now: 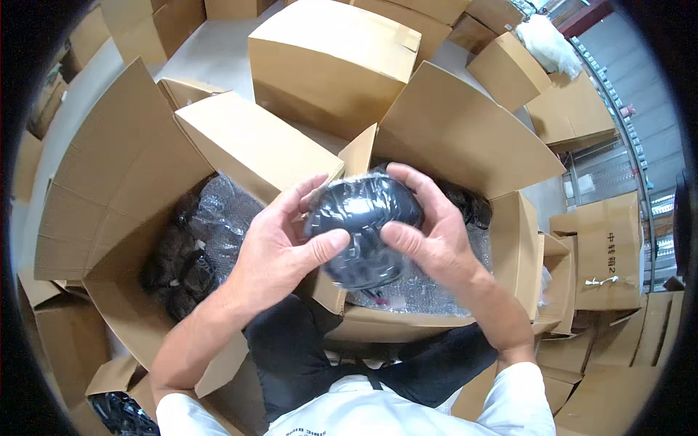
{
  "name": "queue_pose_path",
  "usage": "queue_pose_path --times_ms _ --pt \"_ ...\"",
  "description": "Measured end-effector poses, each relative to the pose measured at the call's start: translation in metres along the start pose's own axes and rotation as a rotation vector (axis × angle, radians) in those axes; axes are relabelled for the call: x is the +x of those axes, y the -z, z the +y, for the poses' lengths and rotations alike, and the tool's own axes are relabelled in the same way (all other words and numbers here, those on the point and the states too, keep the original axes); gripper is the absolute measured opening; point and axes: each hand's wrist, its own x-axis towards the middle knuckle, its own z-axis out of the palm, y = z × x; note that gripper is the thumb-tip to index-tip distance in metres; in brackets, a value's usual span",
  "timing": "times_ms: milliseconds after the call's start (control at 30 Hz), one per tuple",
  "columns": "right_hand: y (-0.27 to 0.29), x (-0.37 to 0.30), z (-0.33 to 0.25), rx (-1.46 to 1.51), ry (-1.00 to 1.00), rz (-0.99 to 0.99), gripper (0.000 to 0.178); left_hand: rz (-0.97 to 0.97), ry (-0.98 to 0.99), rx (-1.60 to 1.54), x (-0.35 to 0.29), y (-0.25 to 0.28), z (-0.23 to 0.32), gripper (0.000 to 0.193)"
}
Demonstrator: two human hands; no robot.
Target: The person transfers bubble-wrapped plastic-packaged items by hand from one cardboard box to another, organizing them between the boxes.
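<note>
Head view shows me holding a dark rounded item sealed in a clear plastic bag [363, 229] between both hands, up in front of my chest and above the gap between two open cartons. My left hand [280, 243] cups it from the left, thumb pressed across the near face and fingers curled round the far side. My right hand [429, 232] closes on it from the right, thumb on the near face just beside the left thumb, fingers wrapped over the top edge. Both grips are pressed together on the bag, not spread.

To handle this well, I judge I should keep the thumbs flat on the film rather than digging in with the tips, since the plastic looks slick and could slide over what is inside. Supporting the underside with my fingers should keep it from dropping.

On my left, the open left carton [123, 218] holds more dark bagged pieces. On my right, the open right carton [502, 254] is lined with bubble wrap [422, 294] and has dark pieces at its far end. A closed box [331, 62] stands farther off, with more cartons around.
</note>
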Motion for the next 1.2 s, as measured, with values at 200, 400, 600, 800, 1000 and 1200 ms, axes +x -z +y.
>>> queue_pose_path --times_ms 200,400,600,800,1000,1200 --pt "0.108 -0.007 0.142 -0.402 -0.325 0.4 0.064 0.606 0.157 0.267 -0.002 0.17 -0.091 0.047" --pt "0.092 -0.012 0.249 -0.362 -0.538 0.191 0.072 1.023 0.525 0.923 -0.078 0.342 -0.262 0.05" --pt "0.08 -0.02 0.199 -0.961 -0.522 -0.063 0.067 0.851 0.649 0.856 -0.089 0.356 -0.334 0.08" --pt "0.091 -0.044 0.172 -0.761 -0.491 0.037 0.056 1.012 0.304 0.423 -0.066 0.337 -0.321 0.062" --pt "0.04 -0.023 0.068 -0.502 -0.256 -0.086 0.04 0.695 0.024 0.195 -0.049 0.201 -0.097 0.053" --pt "-0.009 0.008 -0.035 -0.15 0.208 -0.24 0.092 -0.044 -0.224 -0.104 -0.007 0.024 0.022 0.053"
